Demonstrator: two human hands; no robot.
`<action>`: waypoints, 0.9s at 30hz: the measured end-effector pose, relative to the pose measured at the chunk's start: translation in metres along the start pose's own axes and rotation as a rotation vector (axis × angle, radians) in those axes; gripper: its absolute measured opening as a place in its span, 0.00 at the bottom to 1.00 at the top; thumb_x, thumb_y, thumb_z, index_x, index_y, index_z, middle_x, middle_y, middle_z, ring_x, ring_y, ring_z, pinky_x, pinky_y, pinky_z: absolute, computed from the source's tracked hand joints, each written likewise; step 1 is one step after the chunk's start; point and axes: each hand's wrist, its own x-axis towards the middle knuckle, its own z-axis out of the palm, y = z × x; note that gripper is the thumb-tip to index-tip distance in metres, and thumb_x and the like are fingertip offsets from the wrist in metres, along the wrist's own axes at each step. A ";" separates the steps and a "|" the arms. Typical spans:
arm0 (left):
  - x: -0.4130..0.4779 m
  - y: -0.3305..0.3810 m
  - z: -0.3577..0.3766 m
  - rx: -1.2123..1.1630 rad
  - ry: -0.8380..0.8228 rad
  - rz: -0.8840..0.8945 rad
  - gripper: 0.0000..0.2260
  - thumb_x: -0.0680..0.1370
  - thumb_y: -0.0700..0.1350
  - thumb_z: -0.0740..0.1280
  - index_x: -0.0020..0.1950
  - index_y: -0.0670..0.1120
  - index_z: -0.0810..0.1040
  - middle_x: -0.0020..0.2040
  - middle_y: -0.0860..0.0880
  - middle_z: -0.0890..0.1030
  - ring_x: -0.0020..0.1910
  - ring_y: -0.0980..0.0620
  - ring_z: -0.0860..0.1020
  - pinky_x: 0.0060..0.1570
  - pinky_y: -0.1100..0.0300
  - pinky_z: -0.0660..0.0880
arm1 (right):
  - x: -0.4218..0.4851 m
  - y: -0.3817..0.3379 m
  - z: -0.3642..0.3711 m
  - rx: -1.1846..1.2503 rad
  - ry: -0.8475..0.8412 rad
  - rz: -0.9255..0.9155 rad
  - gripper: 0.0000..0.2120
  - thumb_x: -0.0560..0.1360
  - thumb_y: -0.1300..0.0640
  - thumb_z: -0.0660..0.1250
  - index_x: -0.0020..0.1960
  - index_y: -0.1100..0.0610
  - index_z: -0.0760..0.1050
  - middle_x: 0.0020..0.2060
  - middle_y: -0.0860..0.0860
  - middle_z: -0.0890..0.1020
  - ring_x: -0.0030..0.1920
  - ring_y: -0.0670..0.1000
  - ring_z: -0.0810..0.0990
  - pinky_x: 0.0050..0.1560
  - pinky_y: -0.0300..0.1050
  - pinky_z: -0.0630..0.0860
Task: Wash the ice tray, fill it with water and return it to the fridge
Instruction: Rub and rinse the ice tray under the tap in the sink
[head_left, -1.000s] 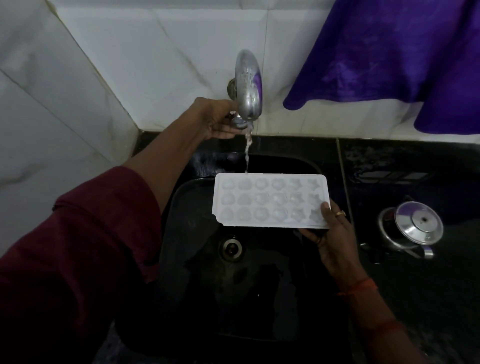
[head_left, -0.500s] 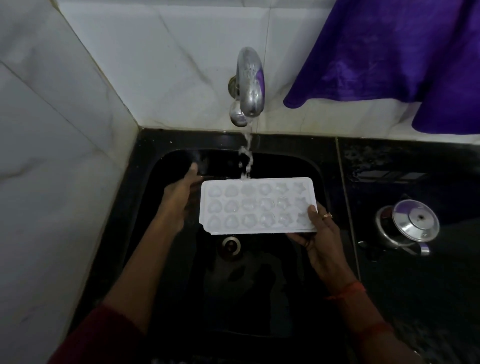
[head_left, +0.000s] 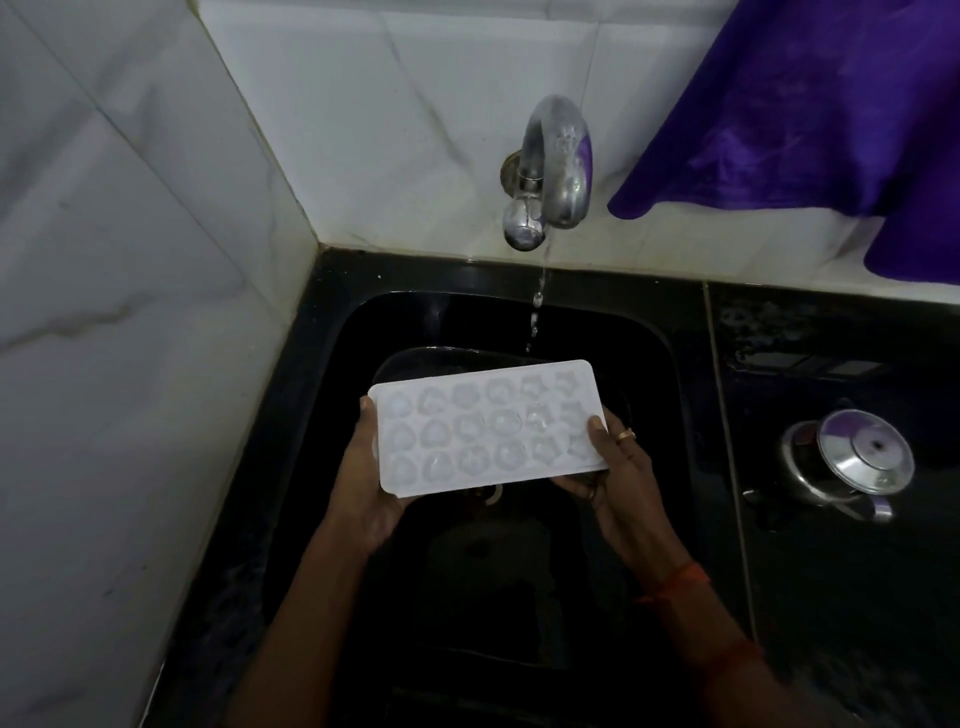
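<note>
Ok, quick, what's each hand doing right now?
Left hand: grips the left end of the ice tray, thumb on top.
Right hand: grips the tray's right end, thumb on top.

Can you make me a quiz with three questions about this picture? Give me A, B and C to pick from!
1. Where is the steel pot?
A) on the counter, right of the sink
B) inside the sink
C) on the floor

2. What colour is the hanging cloth?
A) red
B) purple
C) green

3. How is the ice tray held?
A) by one hand only
B) it lies in the sink
C) by both hands, above the sink

Answers:
1 A, the pot stands on the black counter beside the sink.
2 B, the cloth is plainly purple.
3 C, the left hand and right hand each grip one end.
</note>
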 end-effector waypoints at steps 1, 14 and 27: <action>-0.002 -0.001 -0.001 -0.006 0.039 -0.003 0.29 0.82 0.64 0.48 0.65 0.45 0.78 0.59 0.42 0.84 0.56 0.43 0.83 0.46 0.49 0.83 | -0.002 0.001 0.001 -0.012 -0.008 0.002 0.15 0.83 0.53 0.62 0.68 0.55 0.77 0.62 0.54 0.83 0.61 0.56 0.83 0.42 0.48 0.84; -0.013 -0.018 -0.021 0.054 0.376 -0.010 0.26 0.80 0.66 0.56 0.57 0.47 0.82 0.51 0.44 0.86 0.47 0.43 0.86 0.42 0.51 0.81 | -0.014 -0.012 -0.007 -1.089 -0.080 -0.744 0.16 0.80 0.53 0.69 0.65 0.43 0.75 0.65 0.44 0.72 0.57 0.40 0.77 0.58 0.37 0.76; -0.028 -0.021 -0.022 0.040 0.424 0.010 0.25 0.79 0.66 0.59 0.55 0.47 0.82 0.49 0.45 0.87 0.47 0.42 0.86 0.46 0.46 0.81 | -0.011 -0.042 0.008 -1.587 -0.217 -0.685 0.14 0.80 0.53 0.68 0.63 0.56 0.81 0.66 0.52 0.68 0.55 0.54 0.81 0.62 0.55 0.78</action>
